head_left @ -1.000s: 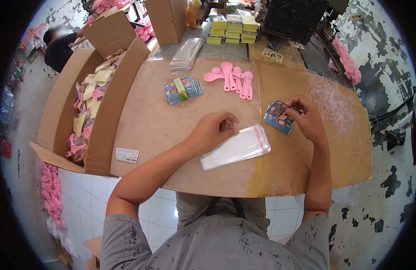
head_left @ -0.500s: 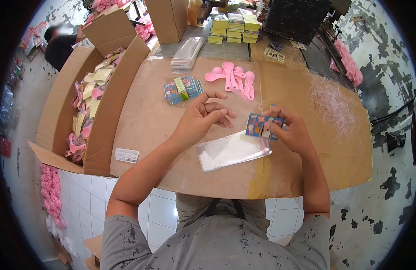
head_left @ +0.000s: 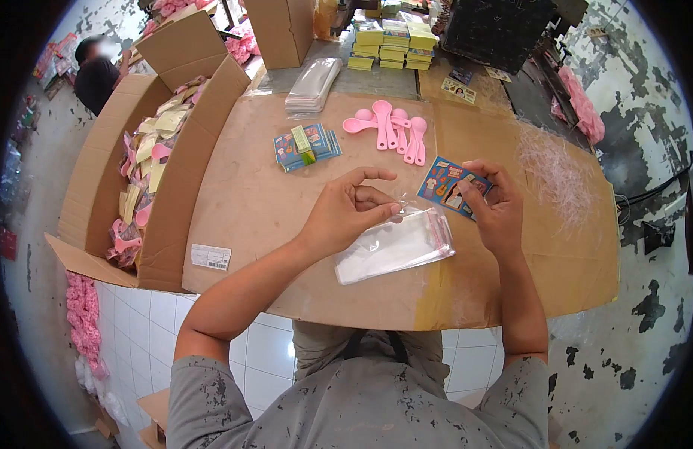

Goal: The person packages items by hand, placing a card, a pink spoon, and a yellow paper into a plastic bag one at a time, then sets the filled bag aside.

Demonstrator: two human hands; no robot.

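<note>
Between thumb and fingers, my right hand [head_left: 496, 206] grips a blue printed card [head_left: 445, 185] at its right side. My left hand [head_left: 354, 206] pinches the top edge of a clear plastic bag at the stack of clear bags [head_left: 391, 247], which lies on the cardboard-covered table [head_left: 286, 277]. Several pink spoons [head_left: 417, 141] lie beyond my hands. A banded bundle of blue cards [head_left: 290, 152] rests to their left.
At the left stands an open cardboard box [head_left: 185, 179] full of packed pink spoons. More clear bags [head_left: 312, 88] and stacked card bundles [head_left: 395, 46] are at the back. Clear shreds [head_left: 560, 176] lie at the right. A person [head_left: 95, 78] is at the far left.
My right hand has picked up a card and brought it toward the middle, turning it. My left hand lifted off the bags, then came back down and lifted a bag's edge.
</note>
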